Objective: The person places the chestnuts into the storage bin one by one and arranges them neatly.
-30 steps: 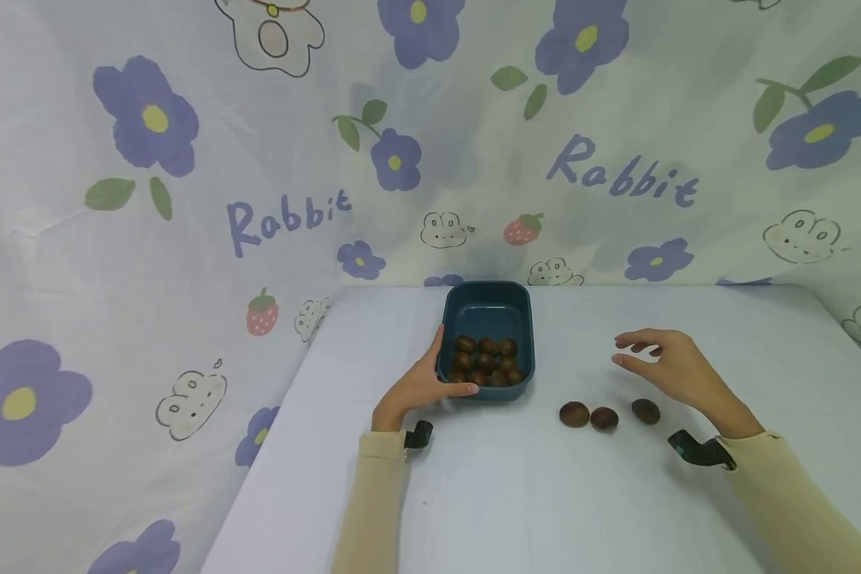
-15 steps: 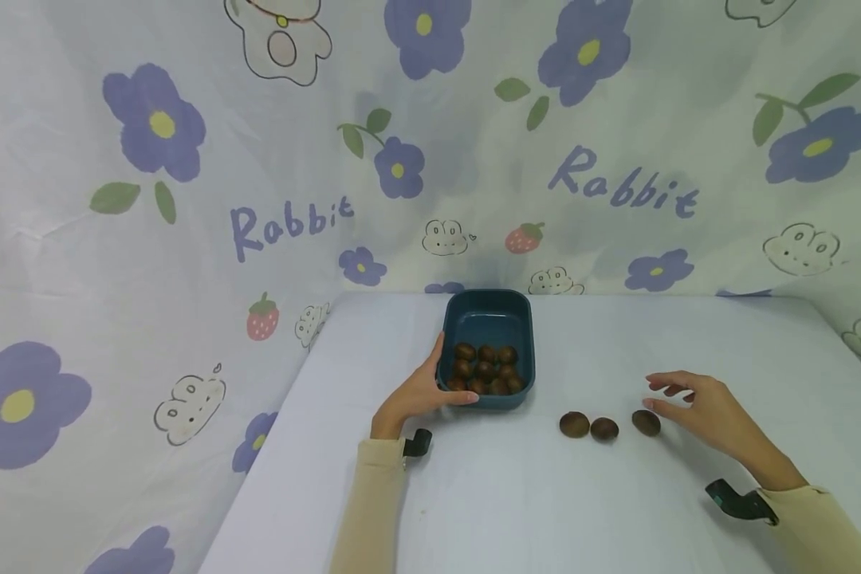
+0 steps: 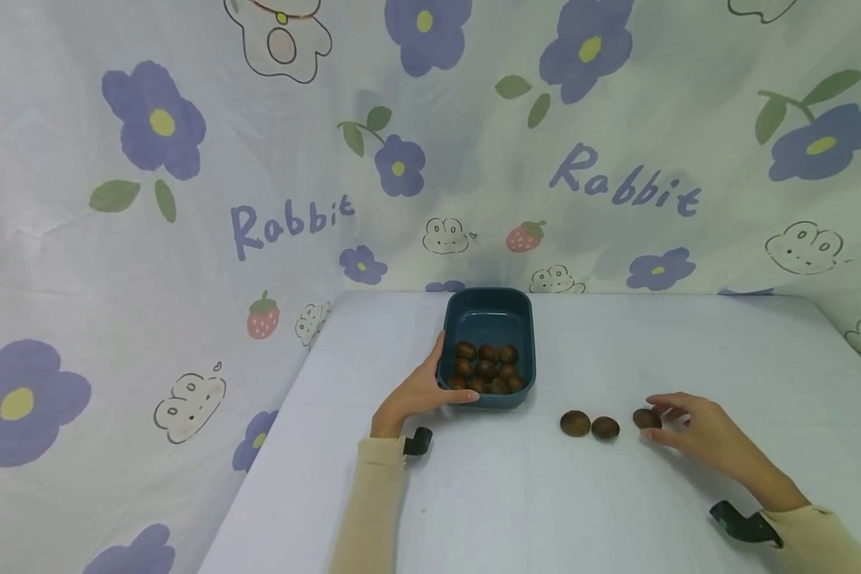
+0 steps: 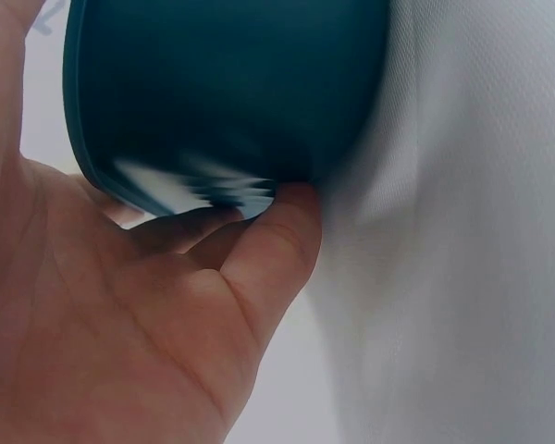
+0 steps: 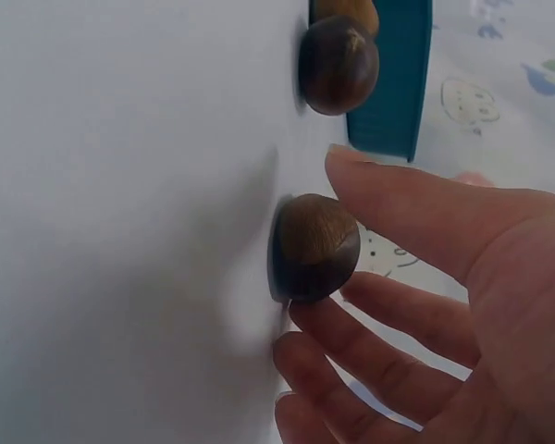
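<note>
My left hand [image 3: 416, 394] grips the dark teal rectangular container [image 3: 488, 303] at its near left corner, thumb along the front and fingers at the left side. Several brown chestnuts [image 3: 485, 370] lie in the container's near half. In the left wrist view, the fingers [image 4: 277, 236] curl against the container's wall [image 4: 222, 83]. My right hand [image 3: 717, 442] is around a single chestnut [image 3: 644, 418] on the table. The right wrist view shows fingertips right at the underside of that chestnut [image 5: 316, 245], while the thumb [image 5: 398, 199] stands a little apart from it.
Two more chestnuts [image 3: 575, 423] sit side by side on the white table [image 3: 502, 494], between the container and my right hand. A white cloth [image 3: 473, 119] printed with flowers and rabbits hangs behind and along the left.
My right hand has come down and right to the rightmost chestnut, its fingers now around it. The left hand keeps its grip on the container.
</note>
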`<state>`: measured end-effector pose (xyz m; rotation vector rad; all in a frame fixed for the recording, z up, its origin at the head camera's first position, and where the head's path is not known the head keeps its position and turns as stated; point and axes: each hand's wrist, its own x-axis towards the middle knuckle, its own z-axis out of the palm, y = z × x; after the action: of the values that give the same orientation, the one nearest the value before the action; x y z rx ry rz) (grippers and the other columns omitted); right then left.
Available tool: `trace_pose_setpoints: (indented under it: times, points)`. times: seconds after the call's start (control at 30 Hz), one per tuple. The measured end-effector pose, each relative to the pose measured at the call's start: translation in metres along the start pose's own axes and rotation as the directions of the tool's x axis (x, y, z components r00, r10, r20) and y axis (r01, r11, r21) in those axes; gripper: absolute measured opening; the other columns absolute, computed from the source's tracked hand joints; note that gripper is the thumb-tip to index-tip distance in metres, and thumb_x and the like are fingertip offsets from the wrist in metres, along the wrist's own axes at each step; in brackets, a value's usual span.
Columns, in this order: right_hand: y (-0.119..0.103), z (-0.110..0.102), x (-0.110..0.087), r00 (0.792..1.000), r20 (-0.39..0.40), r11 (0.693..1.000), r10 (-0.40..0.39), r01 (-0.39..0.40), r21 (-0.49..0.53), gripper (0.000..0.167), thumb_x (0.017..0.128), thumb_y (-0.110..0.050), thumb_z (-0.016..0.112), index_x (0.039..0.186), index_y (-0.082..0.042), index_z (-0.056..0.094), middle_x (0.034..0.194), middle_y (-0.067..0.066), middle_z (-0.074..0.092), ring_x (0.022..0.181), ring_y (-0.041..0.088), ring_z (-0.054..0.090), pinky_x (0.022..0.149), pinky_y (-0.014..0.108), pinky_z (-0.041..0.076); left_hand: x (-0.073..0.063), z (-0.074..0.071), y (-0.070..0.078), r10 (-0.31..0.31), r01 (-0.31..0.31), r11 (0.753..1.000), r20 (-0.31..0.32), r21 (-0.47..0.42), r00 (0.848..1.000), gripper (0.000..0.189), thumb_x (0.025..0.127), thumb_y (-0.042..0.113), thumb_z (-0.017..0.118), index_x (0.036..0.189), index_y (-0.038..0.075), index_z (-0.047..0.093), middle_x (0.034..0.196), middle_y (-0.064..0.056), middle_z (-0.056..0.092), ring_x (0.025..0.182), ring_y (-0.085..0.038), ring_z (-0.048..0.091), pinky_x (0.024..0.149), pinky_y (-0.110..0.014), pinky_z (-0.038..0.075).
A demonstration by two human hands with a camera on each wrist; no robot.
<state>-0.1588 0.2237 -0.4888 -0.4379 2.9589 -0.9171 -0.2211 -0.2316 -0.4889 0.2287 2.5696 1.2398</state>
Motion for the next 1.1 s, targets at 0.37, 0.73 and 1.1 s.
trace_pose_setpoints:
  times: [0.37,0.73,1.1]
  points:
    - [0.003,0.004,0.000,0.999,-0.028,1.000,0.018,-0.018,-0.025,0.047,0.077,-0.020,0.091,0.114,0.003,0.073,0.103,0.012,0.076,0.091,0.025,0.067,0.070,0.025,0.053,0.000,0.000,0.001,-0.005,0.005,1.000,0.005,-0.012,1.000,0.136,0.069,0.071,0.085,0.163,0.046,-0.011,0.176,-0.001,0.004,0.162,-0.034,0.017,0.125,-0.064,0.028]
    - [0.002,0.007,-0.001,0.998,-0.059,1.000,-0.012,0.011,-0.018,0.038,0.078,-0.015,0.089,0.109,0.002,0.075,0.102,0.012,0.077,0.087,0.020,0.066,0.072,0.028,0.055,0.001,0.000,0.000,-0.005,0.005,1.000,0.004,-0.014,1.000,0.137,0.069,0.071,0.085,0.163,0.044,-0.011,0.176,0.002,0.003,0.162,-0.032,0.016,0.126,-0.063,0.027]
    - [-0.011,-0.007,0.009,0.993,-0.113,0.998,-0.043,0.049,0.049,0.033,0.081,-0.018,0.088,0.108,-0.001,0.077,0.099,0.009,0.079,0.082,-0.001,0.062,0.071,0.022,0.054,-0.001,-0.001,0.002,-0.015,0.016,1.000,0.004,-0.016,1.000,0.135,0.069,0.071,0.085,0.161,0.049,-0.012,0.176,0.002,0.003,0.162,-0.032,0.017,0.125,-0.064,0.027]
